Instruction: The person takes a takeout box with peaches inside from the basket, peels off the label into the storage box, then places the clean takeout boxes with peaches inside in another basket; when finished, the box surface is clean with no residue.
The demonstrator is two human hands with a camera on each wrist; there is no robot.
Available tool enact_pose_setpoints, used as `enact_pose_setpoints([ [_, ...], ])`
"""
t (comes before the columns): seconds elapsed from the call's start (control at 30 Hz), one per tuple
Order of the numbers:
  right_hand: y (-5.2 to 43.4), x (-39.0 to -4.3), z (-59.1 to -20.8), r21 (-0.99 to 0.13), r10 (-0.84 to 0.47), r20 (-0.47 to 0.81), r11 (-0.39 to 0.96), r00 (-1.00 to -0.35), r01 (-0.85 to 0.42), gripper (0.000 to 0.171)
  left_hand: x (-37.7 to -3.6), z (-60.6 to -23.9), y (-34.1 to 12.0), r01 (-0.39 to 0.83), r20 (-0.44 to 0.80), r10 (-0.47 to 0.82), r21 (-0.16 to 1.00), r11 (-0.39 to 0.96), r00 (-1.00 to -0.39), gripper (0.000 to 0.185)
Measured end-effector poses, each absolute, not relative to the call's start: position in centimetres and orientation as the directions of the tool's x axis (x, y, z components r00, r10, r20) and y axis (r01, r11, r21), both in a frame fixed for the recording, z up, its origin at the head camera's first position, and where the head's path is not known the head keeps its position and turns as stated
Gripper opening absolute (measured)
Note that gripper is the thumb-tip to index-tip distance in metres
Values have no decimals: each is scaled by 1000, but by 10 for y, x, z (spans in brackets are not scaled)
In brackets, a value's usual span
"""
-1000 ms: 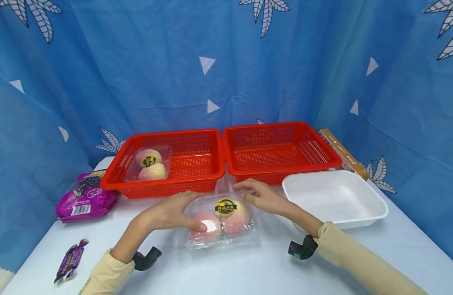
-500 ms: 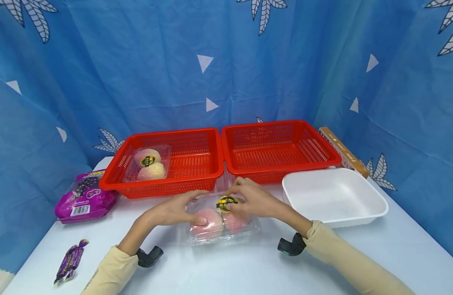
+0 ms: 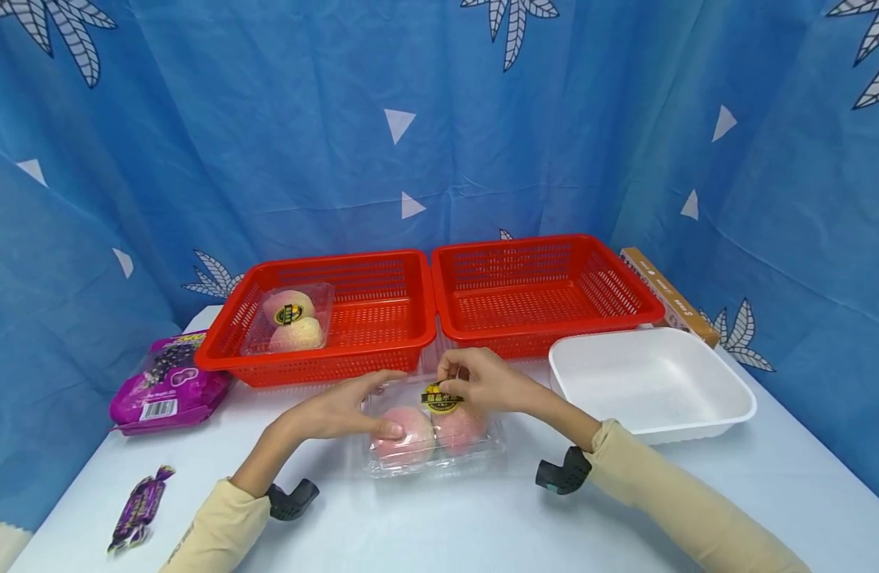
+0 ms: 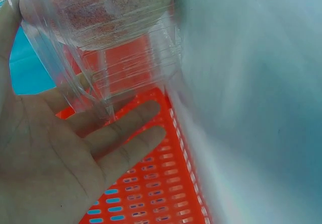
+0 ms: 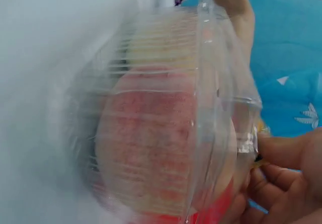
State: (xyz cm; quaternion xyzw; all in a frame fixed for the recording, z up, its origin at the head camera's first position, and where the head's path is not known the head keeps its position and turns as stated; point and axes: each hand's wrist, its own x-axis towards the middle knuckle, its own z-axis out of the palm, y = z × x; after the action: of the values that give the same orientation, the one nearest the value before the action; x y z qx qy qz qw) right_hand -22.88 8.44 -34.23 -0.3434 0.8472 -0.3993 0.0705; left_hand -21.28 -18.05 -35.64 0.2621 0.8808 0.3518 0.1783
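Nearest on the pale bench (image 3: 439, 525) lies a purple wrapped candy (image 3: 137, 509), at the front left corner, well apart from everything else. Both cream sleeves reach in from the front edge toward a clear plastic clamshell of two peaches (image 3: 432, 434) that sits on the bench at the middle, just in front of the baskets. The left hand (image 3: 339, 410) lies along the clamshell's left side, fingers straight and relaxed, the thumb pressed on the lid over the left peach; this grip is released, only resting and steadying. In the left wrist view the same fingers (image 4: 126, 138) spread flat beside the ribbed clear wall. The right hand (image 3: 482, 380) is curled at the back right of the lid, its fingertips pinching the clear plastic edge beside the yellow and black label (image 3: 441, 398); this grip is clenched on the clamshell.

Right of the clamshell stands a white foam tray (image 3: 733, 414). At the far left is a purple packet of sweets (image 3: 163, 390). Behind come two red mesh baskets side by side, touching: the left basket (image 3: 367, 274) holds another clamshell of peaches (image 3: 290, 318), the right basket (image 3: 625, 278) beside it. A narrow brown carton (image 3: 664, 293) lies behind the tray, against the blue curtain (image 3: 439, 119).
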Motion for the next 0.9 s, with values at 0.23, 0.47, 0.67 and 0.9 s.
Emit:
enact_pose_setpoints([
  [0.23, 120, -231, -336, -885, -623, 102, 300, -776, -356, 10, -214, -359, -180, 349, -121, 598, 713, 607, -792, 84],
  [0.47, 189, -248, -316, -848, -639, 12, 401, -769, -347, 17, -215, -356, -181, 349, -120, 598, 715, 606, -792, 83],
  [0.67, 244, -266, -307, -749, -667, -203, 578, -717, -325, 18, -217, -356, -181, 352, -117, 600, 715, 604, -792, 83],
  [0.9, 273, -281, -317, -662, -587, -455, 726, -669, -186, 20, -216, -358, -183, 338, -124, 592, 721, 605, -797, 82],
])
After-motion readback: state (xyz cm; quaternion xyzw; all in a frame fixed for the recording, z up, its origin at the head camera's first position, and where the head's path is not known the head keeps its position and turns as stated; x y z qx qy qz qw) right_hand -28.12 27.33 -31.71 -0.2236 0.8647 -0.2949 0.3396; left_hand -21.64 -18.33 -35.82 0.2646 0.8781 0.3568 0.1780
